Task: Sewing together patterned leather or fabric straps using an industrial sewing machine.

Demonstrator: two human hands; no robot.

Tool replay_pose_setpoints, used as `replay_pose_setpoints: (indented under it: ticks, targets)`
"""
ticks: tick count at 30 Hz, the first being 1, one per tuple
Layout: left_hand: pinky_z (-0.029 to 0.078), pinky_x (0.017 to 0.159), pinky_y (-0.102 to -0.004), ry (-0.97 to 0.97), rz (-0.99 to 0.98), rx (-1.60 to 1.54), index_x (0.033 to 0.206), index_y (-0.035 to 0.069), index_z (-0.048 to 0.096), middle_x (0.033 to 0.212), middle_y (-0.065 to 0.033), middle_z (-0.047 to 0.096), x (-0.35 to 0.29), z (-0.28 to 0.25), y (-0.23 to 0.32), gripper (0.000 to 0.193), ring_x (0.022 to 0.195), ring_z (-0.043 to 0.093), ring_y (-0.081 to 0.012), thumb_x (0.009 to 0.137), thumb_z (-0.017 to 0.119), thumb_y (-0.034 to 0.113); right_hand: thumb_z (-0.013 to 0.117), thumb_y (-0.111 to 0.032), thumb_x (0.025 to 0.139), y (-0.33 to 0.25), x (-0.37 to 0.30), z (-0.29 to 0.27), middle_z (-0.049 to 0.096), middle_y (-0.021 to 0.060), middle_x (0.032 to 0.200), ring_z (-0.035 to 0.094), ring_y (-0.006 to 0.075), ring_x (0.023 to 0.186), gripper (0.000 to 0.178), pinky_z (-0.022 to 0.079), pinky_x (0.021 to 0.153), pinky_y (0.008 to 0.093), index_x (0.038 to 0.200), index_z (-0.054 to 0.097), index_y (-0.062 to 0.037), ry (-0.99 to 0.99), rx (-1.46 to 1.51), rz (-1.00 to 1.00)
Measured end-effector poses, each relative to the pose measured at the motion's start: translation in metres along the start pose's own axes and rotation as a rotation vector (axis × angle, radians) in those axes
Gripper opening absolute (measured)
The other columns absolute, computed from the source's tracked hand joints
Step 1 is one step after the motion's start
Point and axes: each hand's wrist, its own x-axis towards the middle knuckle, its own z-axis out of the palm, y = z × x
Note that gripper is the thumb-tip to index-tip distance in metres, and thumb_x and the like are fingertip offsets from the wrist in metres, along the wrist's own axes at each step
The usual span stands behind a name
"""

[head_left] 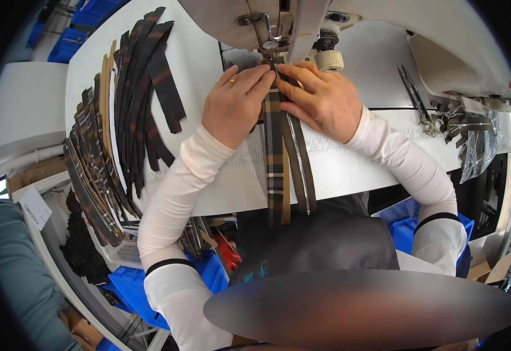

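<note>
A plaid fabric strip and a dark zipper with metal teeth run side by side under the sewing machine head. Their lower ends hang over the table's near edge. My left hand is closed on the plaid strip from the left, fingertips just before the presser foot. From the right, my right hand grips the zipper, thumb and fingers bent at its edge. The two hands' fingertips nearly meet at the seam. What lies beneath them is hidden.
At left on the white table lie several dark strips and a fanned pile of plaid strips. Tweezers and zipper pieces lie at right. Below stand blue bins. A ruler scale crosses the table.
</note>
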Motion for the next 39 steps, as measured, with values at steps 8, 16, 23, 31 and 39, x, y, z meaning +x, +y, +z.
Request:
replay_pose_setpoints:
  ticks: [8,16,23,31,39]
  targets:
    - [0.047,0.091,-0.0410,0.071,-0.011,-0.018,0.105,0.004,0.063,0.112,-0.0038,0.061,-0.0016,0.0031,0.0026,0.029,0.094,0.063,-0.0195,0.076,0.059,0.004,0.071,-0.026,0.073,-0.0032,0.0014,-0.0046,0.059,0.0044,0.094,0.055,0.0220,0.088,0.034,0.047,0.081,0.0330,0.100,0.064,-0.0062,-0.035,0.006,0.027]
    - [0.039,0.097,-0.0449,0.080,-0.031,-0.001,0.102,0.005,0.066,0.110,-0.0017,0.062,-0.0009,0.0065,-0.0011,0.026,0.092,0.063,-0.0171,0.076,0.059,0.003,0.071,-0.025,0.072,-0.0042,0.0020,-0.0055,0.058,0.0051,0.096,0.054,0.0224,0.093,0.034,0.046,0.084,0.0335,0.099,0.064,-0.0059,-0.016,0.003,0.034]
    - [0.035,0.100,-0.0477,0.083,-0.022,0.052,0.100,0.005,0.066,0.107,-0.0019,0.062,0.0002,0.0066,-0.0016,0.026,0.090,0.063,-0.0177,0.075,0.059,0.002,0.071,-0.025,0.073,-0.0034,0.0015,-0.0045,0.058,0.0058,0.094,0.054,0.0227,0.094,0.034,0.045,0.085,0.0336,0.099,0.064,-0.0058,0.005,-0.001,0.027]
    - [0.033,0.101,-0.0501,0.091,-0.019,0.047,0.101,0.006,0.066,0.108,-0.0014,0.063,0.0014,0.0074,-0.0020,0.026,0.092,0.063,-0.0159,0.076,0.059,0.001,0.071,-0.025,0.073,-0.0024,0.0021,-0.0040,0.057,0.0062,0.094,0.054,0.0228,0.094,0.033,0.045,0.084,0.0333,0.098,0.064,-0.0055,-0.002,-0.001,0.026]
    - [0.031,0.103,-0.0540,0.057,-0.062,-0.002,0.100,0.007,0.066,0.111,-0.0010,0.063,-0.0009,0.0076,-0.0009,0.025,0.095,0.062,-0.0153,0.076,0.060,0.003,0.072,-0.022,0.072,-0.0047,0.0035,-0.0073,0.058,0.0059,0.093,0.054,0.0233,0.088,0.032,0.046,0.079,0.0331,0.098,0.064,-0.0050,-0.087,0.028,0.050]
